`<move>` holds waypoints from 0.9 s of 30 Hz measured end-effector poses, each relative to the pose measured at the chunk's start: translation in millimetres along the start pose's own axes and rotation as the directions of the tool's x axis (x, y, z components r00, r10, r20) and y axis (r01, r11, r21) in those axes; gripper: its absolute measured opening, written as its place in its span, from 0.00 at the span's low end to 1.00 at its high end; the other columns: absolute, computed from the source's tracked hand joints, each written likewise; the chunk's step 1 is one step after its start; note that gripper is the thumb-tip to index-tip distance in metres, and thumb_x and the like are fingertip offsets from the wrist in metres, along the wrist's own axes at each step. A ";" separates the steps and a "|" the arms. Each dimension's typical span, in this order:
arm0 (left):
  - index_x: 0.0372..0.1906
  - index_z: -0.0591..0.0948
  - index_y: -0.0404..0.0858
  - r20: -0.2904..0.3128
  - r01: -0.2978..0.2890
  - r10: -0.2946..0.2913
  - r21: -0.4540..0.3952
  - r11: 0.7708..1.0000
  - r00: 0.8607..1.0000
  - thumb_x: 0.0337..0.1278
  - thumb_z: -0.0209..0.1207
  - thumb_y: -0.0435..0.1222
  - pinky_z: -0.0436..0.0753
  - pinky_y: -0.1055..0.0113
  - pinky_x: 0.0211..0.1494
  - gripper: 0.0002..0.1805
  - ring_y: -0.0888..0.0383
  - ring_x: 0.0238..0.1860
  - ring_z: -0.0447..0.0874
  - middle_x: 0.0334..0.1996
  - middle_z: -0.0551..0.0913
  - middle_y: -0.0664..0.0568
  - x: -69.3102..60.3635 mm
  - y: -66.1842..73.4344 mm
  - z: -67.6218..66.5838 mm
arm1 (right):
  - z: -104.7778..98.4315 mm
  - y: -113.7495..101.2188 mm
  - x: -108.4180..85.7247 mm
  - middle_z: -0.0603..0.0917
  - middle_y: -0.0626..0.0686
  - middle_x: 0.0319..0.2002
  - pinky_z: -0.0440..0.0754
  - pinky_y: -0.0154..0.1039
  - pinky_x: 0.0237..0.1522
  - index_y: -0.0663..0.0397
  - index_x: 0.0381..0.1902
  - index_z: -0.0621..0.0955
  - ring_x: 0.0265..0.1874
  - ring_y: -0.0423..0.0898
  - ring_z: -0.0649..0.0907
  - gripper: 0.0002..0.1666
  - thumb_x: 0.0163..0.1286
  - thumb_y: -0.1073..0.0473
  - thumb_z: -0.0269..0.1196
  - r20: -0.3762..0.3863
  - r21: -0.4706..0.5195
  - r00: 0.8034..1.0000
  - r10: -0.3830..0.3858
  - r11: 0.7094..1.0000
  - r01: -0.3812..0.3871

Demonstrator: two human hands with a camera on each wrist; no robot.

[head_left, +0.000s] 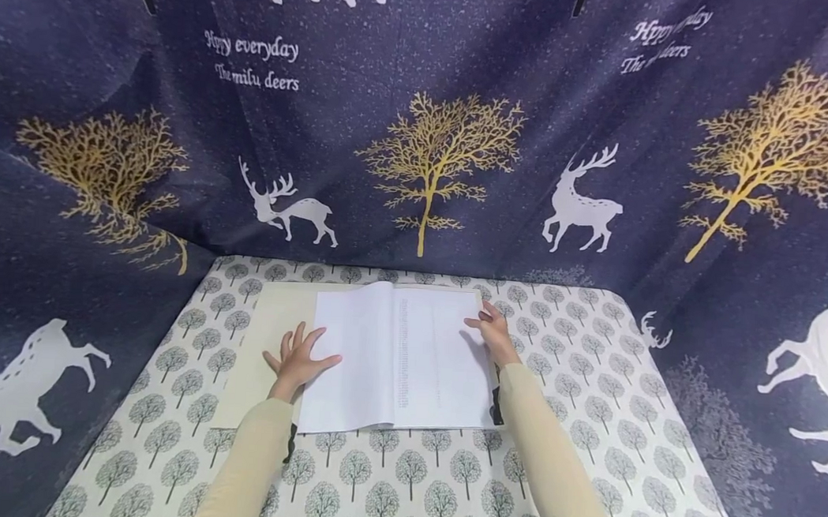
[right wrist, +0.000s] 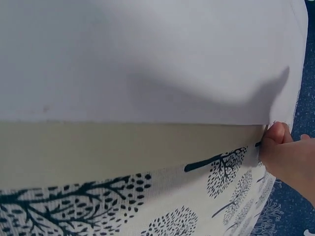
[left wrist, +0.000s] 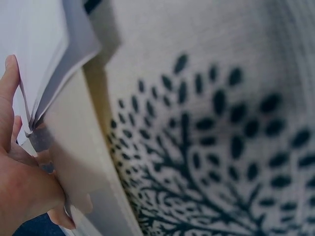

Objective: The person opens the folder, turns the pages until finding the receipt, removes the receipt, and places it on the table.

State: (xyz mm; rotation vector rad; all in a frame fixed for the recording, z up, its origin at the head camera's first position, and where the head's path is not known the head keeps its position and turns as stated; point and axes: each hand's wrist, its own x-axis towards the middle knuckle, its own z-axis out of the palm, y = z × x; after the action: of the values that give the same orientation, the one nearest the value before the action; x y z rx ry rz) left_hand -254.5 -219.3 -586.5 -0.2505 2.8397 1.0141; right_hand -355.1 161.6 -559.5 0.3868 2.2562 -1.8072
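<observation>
An open book with white pages [head_left: 351, 349] and a wider cream cover [head_left: 279, 306] lies across the cloth. Its right-hand page [head_left: 450, 363] carries a column of small print near the fold, too small to read. My left hand [head_left: 298, 362] rests with spread fingers on the left side, thumb over the page edge and the other fingers toward the cover; the left wrist view shows the thumb [left wrist: 10, 81] against the loose page edges. At the top right corner, my right hand [head_left: 495, 335] pinches the page corner, with the cream cover [right wrist: 123, 147] showing beneath the sheets.
A white cloth printed with dark trees [head_left: 411, 468] covers the table under the book. Behind and at both sides hangs a dark blue curtain [head_left: 427, 46] with white deer and golden trees.
</observation>
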 end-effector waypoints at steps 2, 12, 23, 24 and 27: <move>0.74 0.61 0.50 -0.003 -0.002 0.002 -0.002 1.000 1.000 0.52 0.64 0.57 0.15 0.26 0.64 0.45 0.36 0.78 0.29 0.80 0.38 0.42 -0.4 0.1 0.7 | 0.6 -0.1 -0.6 0.60 0.61 0.75 0.56 0.51 0.78 0.50 0.77 0.54 0.76 0.56 0.60 0.48 0.64 0.59 0.63 -0.004 0.001 1.000 -0.001 1.000 0.001; 0.75 0.59 0.52 0.020 0.007 -0.007 -0.003 1.000 1.000 0.52 0.64 0.59 0.13 0.27 0.63 0.46 0.37 0.78 0.27 0.80 0.35 0.44 5.0 -3.9 2.4 | 2.2 -3.8 -5.4 0.60 0.60 0.75 0.57 0.50 0.78 0.52 0.77 0.55 0.76 0.55 0.59 0.45 0.66 0.61 0.62 -0.016 0.054 1.000 -0.015 0.998 0.016; 0.74 0.60 0.52 0.008 0.012 -0.012 -0.002 1.000 1.000 0.53 0.63 0.57 0.13 0.27 0.64 0.45 0.37 0.78 0.27 0.80 0.36 0.44 1.3 -1.9 1.6 | 3.5 -9.0 -3.0 0.66 0.61 0.71 0.61 0.48 0.77 0.53 0.75 0.60 0.73 0.55 0.65 0.40 0.66 0.67 0.58 -0.051 0.029 0.997 -0.059 0.998 0.061; 0.74 0.60 0.51 0.005 0.011 -0.011 -0.005 1.000 1.000 0.53 0.64 0.57 0.13 0.27 0.64 0.45 0.37 0.78 0.27 0.80 0.36 0.44 0.4 -1.2 1.4 | 3.9 -9.2 -3.0 0.67 0.61 0.70 0.62 0.47 0.76 0.54 0.74 0.60 0.72 0.55 0.65 0.40 0.65 0.67 0.58 -0.059 0.024 0.996 -0.063 0.998 0.065; 0.74 0.60 0.51 0.001 0.010 -0.010 -0.004 1.000 1.000 0.53 0.64 0.57 0.14 0.27 0.65 0.45 0.37 0.78 0.28 0.80 0.37 0.44 -1.0 0.1 0.7 | 5.4 -9.2 -2.4 0.70 0.61 0.68 0.63 0.46 0.75 0.54 0.73 0.63 0.70 0.55 0.68 0.39 0.64 0.68 0.58 -0.090 0.021 0.994 -0.062 0.998 0.064</move>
State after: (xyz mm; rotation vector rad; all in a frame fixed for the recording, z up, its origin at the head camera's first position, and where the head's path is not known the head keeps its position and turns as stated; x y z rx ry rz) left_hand -253.5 -218.6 -586.8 -0.2643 2.8334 1.0180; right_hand -355.9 154.2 -551.4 0.4132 2.3330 -1.8850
